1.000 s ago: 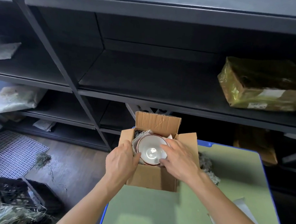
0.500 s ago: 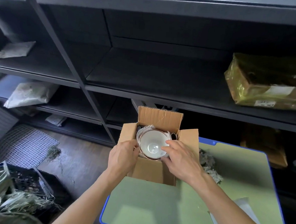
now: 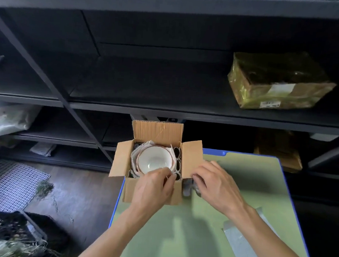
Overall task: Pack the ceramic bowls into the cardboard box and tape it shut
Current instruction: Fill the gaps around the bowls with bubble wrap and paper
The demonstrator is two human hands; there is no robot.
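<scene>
The cardboard box [image 3: 129,189] is standing open at the far left corner of the tabletop [image 3: 251,173], with a white ceramic bowl [image 3: 154,160] sitting inside it in wrapping paper [image 3: 135,156]. The left hand [image 3: 153,185] is pinching this paper at the bowl's near rim. The right hand [image 3: 218,185] is curling its fingers round a blurred grey padding piece [image 3: 188,187] just beside the box's right wall.
</scene>
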